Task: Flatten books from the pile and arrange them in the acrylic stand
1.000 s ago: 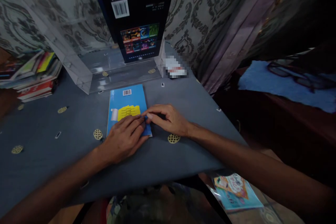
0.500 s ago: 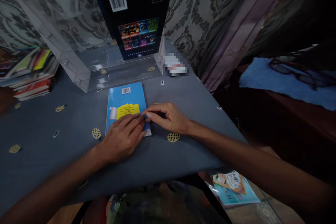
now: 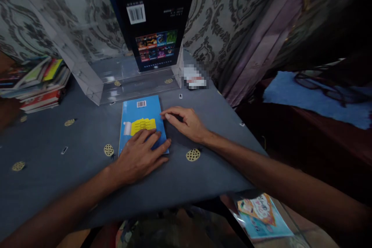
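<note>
A blue book [image 3: 149,109] lies on the cloth-covered table, its back cover up, with a barcode and a yellow panel of print. My left hand [image 3: 142,153] rests flat across its lower part, fingers spread. At the book's right edge, my right hand [image 3: 186,124] has its thumb and index fingertip close together, pinching the edge; the other fingers are curled and partly hidden. The lower left corner of the book is covered by my left hand.
Behind the book stands a clear acrylic stand [image 3: 95,92] holding an upright black-backed book [image 3: 157,19]. A pile of books [image 3: 43,85] sits at the left. Glasses [image 3: 319,87] lie on a blue cloth [image 3: 279,89] at the right. Below the table edge is another book [image 3: 264,221].
My left hand's fingers have spread apart on the cover. My right hand has moved away from the left fingertips, up along the book's right edge. The view has tilted slightly.
</note>
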Demonstrator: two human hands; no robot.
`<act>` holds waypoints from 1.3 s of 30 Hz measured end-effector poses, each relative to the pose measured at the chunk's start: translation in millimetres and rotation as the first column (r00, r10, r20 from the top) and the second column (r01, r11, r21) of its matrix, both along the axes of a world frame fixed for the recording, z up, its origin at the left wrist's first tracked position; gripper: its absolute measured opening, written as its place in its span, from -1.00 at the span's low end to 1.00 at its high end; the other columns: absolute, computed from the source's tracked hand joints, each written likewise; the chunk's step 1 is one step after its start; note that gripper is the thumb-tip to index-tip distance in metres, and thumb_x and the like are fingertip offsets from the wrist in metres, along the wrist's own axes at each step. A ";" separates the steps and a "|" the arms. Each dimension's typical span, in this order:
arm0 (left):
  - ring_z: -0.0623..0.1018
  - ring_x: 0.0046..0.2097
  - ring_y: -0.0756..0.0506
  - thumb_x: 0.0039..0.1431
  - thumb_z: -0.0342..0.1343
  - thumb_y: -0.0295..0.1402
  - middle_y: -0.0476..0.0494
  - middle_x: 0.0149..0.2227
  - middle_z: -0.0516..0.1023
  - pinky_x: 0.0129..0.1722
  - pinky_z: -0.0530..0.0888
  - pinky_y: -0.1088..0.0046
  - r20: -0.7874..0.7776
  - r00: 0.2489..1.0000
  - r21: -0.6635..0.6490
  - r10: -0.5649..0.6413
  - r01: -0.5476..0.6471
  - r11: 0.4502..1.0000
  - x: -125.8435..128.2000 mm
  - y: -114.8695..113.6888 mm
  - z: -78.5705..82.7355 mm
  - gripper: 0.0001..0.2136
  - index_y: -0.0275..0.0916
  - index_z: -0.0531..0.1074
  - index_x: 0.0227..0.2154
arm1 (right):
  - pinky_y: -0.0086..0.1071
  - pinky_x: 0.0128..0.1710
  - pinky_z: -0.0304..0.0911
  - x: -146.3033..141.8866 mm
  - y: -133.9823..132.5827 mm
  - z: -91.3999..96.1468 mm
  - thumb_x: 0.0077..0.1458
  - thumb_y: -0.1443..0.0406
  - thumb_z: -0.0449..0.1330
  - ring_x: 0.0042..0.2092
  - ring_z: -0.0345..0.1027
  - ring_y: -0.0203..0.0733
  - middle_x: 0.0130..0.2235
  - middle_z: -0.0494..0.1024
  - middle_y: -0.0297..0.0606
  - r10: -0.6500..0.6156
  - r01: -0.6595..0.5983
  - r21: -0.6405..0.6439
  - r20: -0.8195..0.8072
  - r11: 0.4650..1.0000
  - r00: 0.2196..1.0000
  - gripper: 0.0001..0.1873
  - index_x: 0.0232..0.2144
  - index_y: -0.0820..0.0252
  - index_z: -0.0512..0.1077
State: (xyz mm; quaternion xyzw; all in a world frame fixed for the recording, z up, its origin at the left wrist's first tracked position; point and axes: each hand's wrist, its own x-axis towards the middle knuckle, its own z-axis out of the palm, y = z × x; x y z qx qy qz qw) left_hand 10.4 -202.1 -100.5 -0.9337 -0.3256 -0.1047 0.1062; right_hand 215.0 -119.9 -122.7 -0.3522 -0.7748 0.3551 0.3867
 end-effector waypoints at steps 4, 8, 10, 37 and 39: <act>0.49 0.07 -0.26 0.34 0.06 -0.16 -0.27 -0.03 0.55 0.01 0.52 0.10 0.044 0.999 -0.050 -0.021 0.023 0.999 -0.2 -3.7 8.7 -0.74 -0.23 0.52 -0.15 | -0.15 0.04 0.29 -4.1 25.8 -4.7 0.26 0.24 0.08 0.01 0.43 -0.05 -0.05 0.60 -0.10 -0.079 0.071 0.157 0.050 0.985 0.996 -0.70 -0.06 0.21 0.51; 0.59 -0.22 -0.15 0.38 0.01 -0.20 -0.11 -0.44 0.55 -0.28 0.54 0.33 0.041 0.999 -0.110 -0.031 0.035 0.993 -17.3 -3.9 25.4 -0.63 -0.23 0.46 -0.52 | -0.12 0.06 0.28 -7.0 34.3 -7.1 0.29 0.21 0.06 0.03 0.42 -0.06 0.01 0.56 -0.10 -0.104 0.097 0.157 0.035 0.983 0.994 -0.66 0.02 0.20 0.45; 0.52 -0.45 -0.07 0.40 -0.04 -0.22 -0.04 -0.58 0.45 -0.47 0.44 0.41 0.024 0.999 -0.113 0.032 -0.029 0.993 -29.8 -1.3 32.3 -0.57 -0.22 0.39 -0.61 | -0.17 -0.03 0.33 -7.3 33.4 -7.4 0.31 0.20 0.04 -0.04 0.45 -0.08 -0.02 0.58 -0.10 -0.095 0.090 0.123 0.033 0.988 0.995 -0.64 0.03 0.22 0.44; 0.53 -0.18 -0.27 0.41 -0.10 -0.28 -0.34 -0.23 0.55 -0.35 0.53 0.23 -0.127 0.919 0.060 0.374 -0.369 0.927 38.5 39.9 5.4 -0.70 -0.34 0.49 -0.23 | -0.33 -0.19 0.33 12.4 20.7 2.3 0.32 0.17 0.01 -0.27 0.50 -0.22 -0.32 0.65 -0.26 0.005 -0.006 -0.016 -0.065 1.000 0.998 -0.64 -0.19 0.22 0.56; 0.54 -0.20 -0.27 0.42 -0.11 -0.30 -0.34 -0.26 0.56 -0.38 0.53 0.24 -0.127 0.921 0.071 0.368 -0.362 0.930 38.6 40.3 5.6 -0.69 -0.34 0.49 -0.25 | -0.32 -0.18 0.33 12.8 21.0 2.1 0.31 0.17 0.02 -0.26 0.50 -0.21 -0.32 0.66 -0.26 0.001 -0.002 -0.009 -0.067 1.000 0.998 -0.65 -0.20 0.21 0.56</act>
